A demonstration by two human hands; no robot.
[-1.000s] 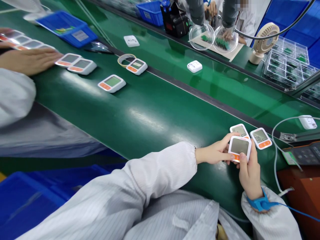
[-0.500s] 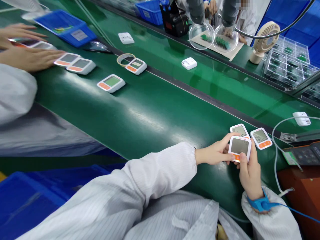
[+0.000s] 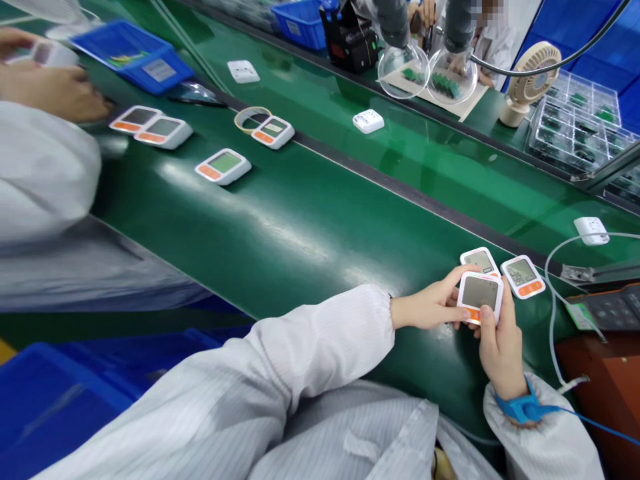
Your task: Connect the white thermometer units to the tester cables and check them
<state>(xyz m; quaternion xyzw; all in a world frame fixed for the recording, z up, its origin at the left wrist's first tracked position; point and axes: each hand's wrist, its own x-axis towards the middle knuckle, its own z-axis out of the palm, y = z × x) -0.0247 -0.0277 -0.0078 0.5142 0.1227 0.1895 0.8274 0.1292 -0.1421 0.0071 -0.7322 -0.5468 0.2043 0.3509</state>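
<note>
Between both my hands is a white handheld device with a grey screen and orange buttons, a digital monitor [image 3: 480,293]. My left hand [image 3: 437,303] grips its left side, thumb at the orange strip. On its right, my right hand [image 3: 500,340] is closed around it, thumb on the lower front; a blue strap circles that wrist. Just behind lies a second monitor [image 3: 479,259], partly covered by the held one. To its right rests a third monitor [image 3: 523,276] with digits on its screen. The fingers under the held monitor are mostly hidden.
Several similar monitors [image 3: 223,165] lie farther left on the green bench, near a co-worker's hands [image 3: 55,87]. White units [image 3: 369,121] sit on the belt behind a dark rail. A cable [image 3: 551,313] and an orange-brown box [image 3: 600,380] are at right; a blue tray [image 3: 130,57] stands at left.
My hands and the held monitor stay nearly still. The white units on the belt have shifted left. The co-worker's hands have lifted a device off the bench at the far left.
</note>
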